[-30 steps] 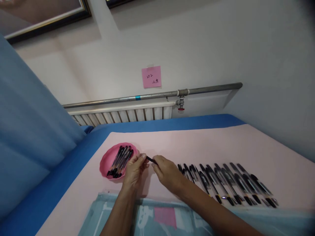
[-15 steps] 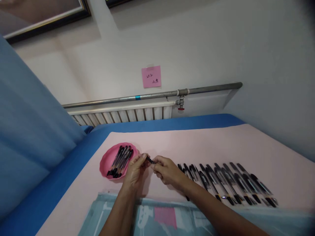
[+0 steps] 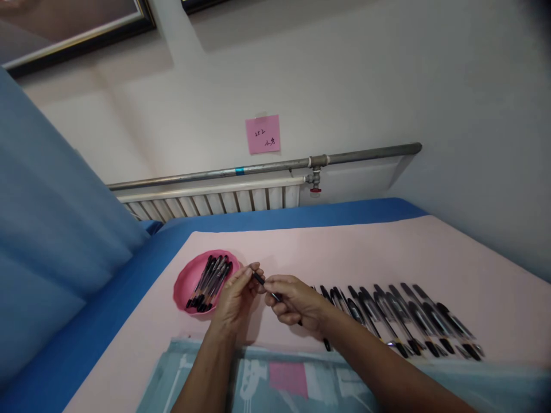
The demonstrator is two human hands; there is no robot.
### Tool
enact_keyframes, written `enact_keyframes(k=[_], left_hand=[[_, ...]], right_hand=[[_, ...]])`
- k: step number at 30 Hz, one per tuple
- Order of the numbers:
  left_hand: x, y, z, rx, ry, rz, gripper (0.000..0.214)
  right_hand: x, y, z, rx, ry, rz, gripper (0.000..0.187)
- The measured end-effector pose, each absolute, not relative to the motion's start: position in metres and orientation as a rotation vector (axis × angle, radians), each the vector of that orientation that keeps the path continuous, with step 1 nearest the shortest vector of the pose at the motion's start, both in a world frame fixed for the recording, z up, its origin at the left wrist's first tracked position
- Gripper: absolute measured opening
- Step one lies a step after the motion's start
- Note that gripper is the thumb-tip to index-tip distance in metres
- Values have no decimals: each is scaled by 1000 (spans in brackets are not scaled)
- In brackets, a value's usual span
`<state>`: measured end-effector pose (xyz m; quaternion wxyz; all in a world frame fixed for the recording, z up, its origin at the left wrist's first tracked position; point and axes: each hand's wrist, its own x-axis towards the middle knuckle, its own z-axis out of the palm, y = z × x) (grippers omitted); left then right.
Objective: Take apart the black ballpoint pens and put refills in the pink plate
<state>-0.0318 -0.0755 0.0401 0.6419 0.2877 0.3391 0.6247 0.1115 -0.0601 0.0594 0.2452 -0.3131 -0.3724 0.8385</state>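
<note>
Between my two hands a black pen [image 3: 259,279] is held at a slant over the pink sheet. My left hand [image 3: 236,292] pinches its upper end with thumb and fingertips. Lower down, my right hand [image 3: 297,301] grips the barrel, and part of the pen shows under its fingers. Just left of my left hand stands a pink dish [image 3: 183,287] with several black-capped pens [image 3: 210,284] in it. To the right of my right hand, rows of black pen parts [image 3: 400,315] lie on the sheet, some behind my right forearm.
The pink sheet [image 3: 344,252] covers a blue surface [image 3: 301,215] against the wall. A teal cloth or bag [image 3: 206,378] lies along the near edge. At the back are a radiator [image 3: 215,203] and a pipe with a red valve [image 3: 315,190]. A blue curtain [image 3: 55,229] hangs left.
My right hand has turned and slid along the pen, so more of the pen shows. My left hand still pinches its upper end, slightly higher. The dish and rows of pen parts have not moved.
</note>
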Motion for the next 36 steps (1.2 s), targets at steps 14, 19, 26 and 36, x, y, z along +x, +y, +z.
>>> enact_keyframes(k=[14, 19, 26, 36], left_hand=[[-32, -74, 41, 619, 813, 1434, 22], [-33, -72, 38, 595, 840, 1455, 21], [-26, -73, 37, 531, 918, 1548, 22], [-29, -75, 40, 616, 908, 1452, 28]], right_hand=[[107, -64, 55, -878, -1172, 2093, 18], [104, -68, 55, -1003, -1339, 1912, 15], [103, -68, 43, -1065, -1860, 1099, 10], [104, -63, 42, -1082, -1826, 1171, 15]])
